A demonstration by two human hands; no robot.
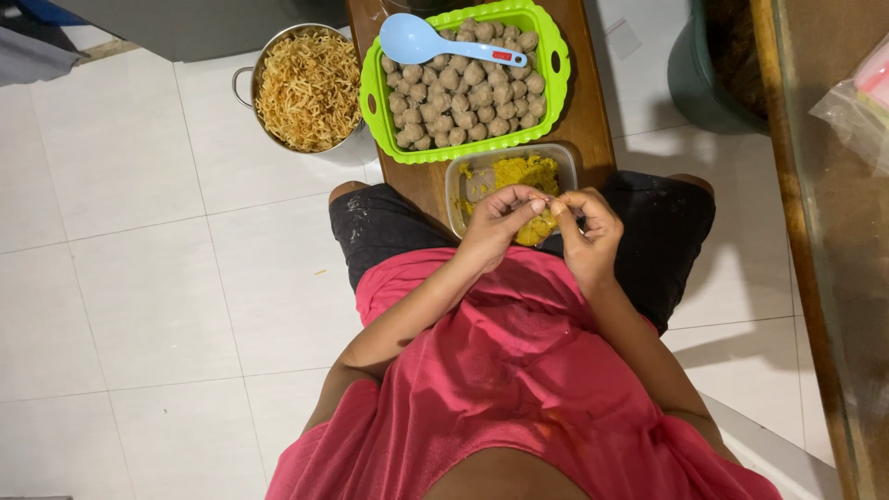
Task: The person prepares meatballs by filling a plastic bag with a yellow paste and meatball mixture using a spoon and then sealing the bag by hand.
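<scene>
Both hands, left hand and right hand, pinch a small yellow lump between their fingers above the clear tub.

Pink top, speckled black shorts

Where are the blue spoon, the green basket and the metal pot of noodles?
Blue spoon (407,39), head view, on its bowl.
Green basket (372,93), head view, left rim.
Metal pot (243,85), head view, side handle.

Clear plastic bag, pink contents, far right shelf edge.
</scene>
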